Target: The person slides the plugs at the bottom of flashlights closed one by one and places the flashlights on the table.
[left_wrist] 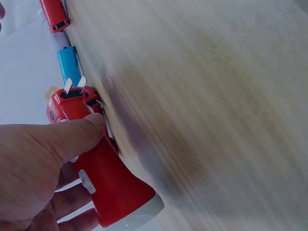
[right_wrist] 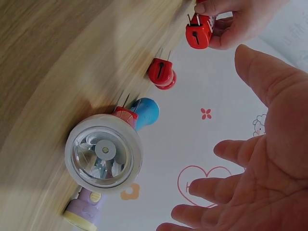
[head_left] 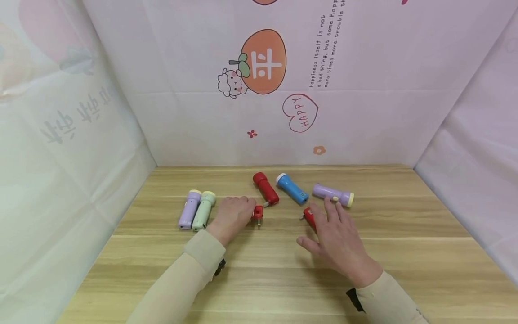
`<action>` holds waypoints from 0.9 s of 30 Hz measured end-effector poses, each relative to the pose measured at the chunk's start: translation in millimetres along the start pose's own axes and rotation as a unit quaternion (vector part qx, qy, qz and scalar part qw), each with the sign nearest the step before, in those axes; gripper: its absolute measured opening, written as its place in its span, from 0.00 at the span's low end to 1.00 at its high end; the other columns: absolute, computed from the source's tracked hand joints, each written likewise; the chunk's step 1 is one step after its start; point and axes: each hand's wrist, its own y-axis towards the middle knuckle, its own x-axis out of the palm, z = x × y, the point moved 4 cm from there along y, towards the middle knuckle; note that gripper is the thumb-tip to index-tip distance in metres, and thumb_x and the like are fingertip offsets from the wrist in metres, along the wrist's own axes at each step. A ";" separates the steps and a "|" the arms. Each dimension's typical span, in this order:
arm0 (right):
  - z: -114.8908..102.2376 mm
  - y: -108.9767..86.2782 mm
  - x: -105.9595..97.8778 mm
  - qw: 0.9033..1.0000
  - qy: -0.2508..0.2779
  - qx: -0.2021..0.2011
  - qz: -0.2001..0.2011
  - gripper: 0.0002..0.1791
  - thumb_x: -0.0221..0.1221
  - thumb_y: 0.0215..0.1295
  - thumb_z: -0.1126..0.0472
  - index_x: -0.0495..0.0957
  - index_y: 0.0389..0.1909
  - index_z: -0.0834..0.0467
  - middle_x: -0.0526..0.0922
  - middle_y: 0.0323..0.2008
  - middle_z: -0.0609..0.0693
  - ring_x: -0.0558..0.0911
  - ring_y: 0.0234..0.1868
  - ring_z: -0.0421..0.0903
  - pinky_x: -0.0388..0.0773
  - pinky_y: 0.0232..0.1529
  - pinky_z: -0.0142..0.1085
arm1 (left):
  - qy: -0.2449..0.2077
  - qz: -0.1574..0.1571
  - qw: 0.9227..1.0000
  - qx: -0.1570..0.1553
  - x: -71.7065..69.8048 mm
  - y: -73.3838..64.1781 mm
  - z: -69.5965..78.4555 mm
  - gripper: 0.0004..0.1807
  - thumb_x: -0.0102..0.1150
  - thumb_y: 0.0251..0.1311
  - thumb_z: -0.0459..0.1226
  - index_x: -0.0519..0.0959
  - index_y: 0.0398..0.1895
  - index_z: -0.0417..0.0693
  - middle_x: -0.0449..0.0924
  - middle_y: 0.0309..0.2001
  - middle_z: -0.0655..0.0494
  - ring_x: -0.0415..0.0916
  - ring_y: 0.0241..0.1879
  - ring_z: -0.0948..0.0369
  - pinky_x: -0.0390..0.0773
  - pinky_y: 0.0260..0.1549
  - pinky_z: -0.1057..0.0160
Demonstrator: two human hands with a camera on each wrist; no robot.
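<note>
My left hand [head_left: 232, 218] grips a red flashlight [left_wrist: 118, 187] with a pale lens rim, the thumb pressed on its body. Two metal plug prongs stick out of that flashlight's tail end. My right hand [head_left: 337, 238] has its fingers spread and holds nothing. Just beside it, partly hidden by the fingers in the head view, lies a second red flashlight [head_left: 310, 217], prongs pointing left. The right wrist view looks straight at this one's round clear lens [right_wrist: 103, 154], apart from the palm.
Further back lie another red flashlight [head_left: 265, 188], a blue flashlight [head_left: 293, 188] and a purple flashlight [head_left: 332, 194]. Left of my left hand, a purple flashlight [head_left: 190, 210] and a green flashlight [head_left: 204, 211] lie side by side. Printed white cloth [head_left: 194, 130] walls the wooden table.
</note>
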 end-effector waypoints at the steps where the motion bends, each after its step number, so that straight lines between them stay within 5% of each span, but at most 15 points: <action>1: 0.1 0.0 -0.2 1.000 0.001 0.000 -0.001 0.51 0.69 0.62 0.36 0.64 0.76 0.63 0.60 0.74 0.78 0.61 0.73 0.79 0.62 0.70 0.71 | 0.001 0.002 1.000 0.001 -1.1 -0.7 0.6 0.02 0.63 0.70 0.35 0.79 0.41 0.47 0.83 0.32 0.52 0.83 0.32 0.55 0.85 0.33 0.53; 27: -6.6 4.6 -2.0 0.999 0.017 -0.023 0.024 0.48 0.70 0.63 0.39 0.65 0.75 0.62 0.67 0.72 0.75 0.67 0.73 0.72 0.61 0.75 0.64 | -0.006 0.092 0.994 0.053 -29.9 -17.6 20.0 0.10 0.67 0.65 0.33 0.80 0.47 0.48 0.82 0.33 0.57 0.79 0.30 0.61 0.83 0.31 0.61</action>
